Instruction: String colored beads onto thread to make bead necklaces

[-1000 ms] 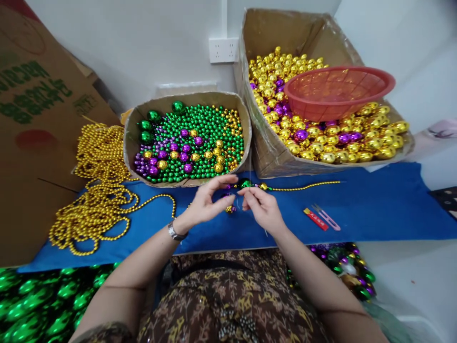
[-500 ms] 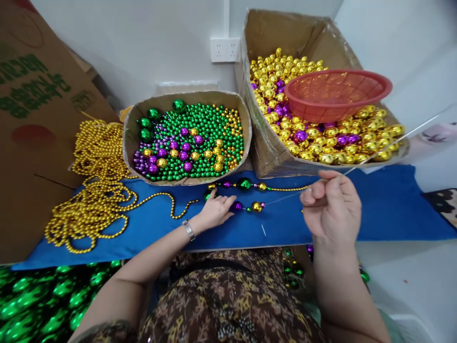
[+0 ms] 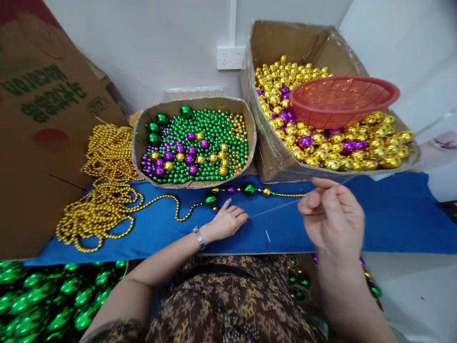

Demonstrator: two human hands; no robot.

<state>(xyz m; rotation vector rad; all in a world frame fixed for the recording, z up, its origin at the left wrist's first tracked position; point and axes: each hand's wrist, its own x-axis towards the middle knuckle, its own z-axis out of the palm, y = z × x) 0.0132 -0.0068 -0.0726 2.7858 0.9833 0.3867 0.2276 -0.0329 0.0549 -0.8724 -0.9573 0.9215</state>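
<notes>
My left hand (image 3: 228,222) lies low over the blue cloth, fingers closed over the near part of a bead strand (image 3: 249,188); the beads under it are mostly hidden. From its fingertips a thin clear thread (image 3: 273,208) runs up to my right hand (image 3: 333,214). That hand is raised, thumb and fingers pinched on a long thin needle (image 3: 433,123), which is blurred and points right. Green, purple and gold beads make up the strand's far side, ending in a thin gold chain (image 3: 289,195) that passes behind my right hand.
Loose small beads fill a low cardboard box (image 3: 254,138). A taller box (image 3: 274,166) holds gold and purple beads with a red basket (image 3: 344,102) on top. Gold bead chains (image 3: 107,190) heap at left. A short white stick (image 3: 267,236) lies on the blue cloth (image 3: 385,224).
My left hand has slid right along the strand, now covering the purple and gold beads that showed beside it. My right hand stays raised with the needle. The view has shifted slightly.
</notes>
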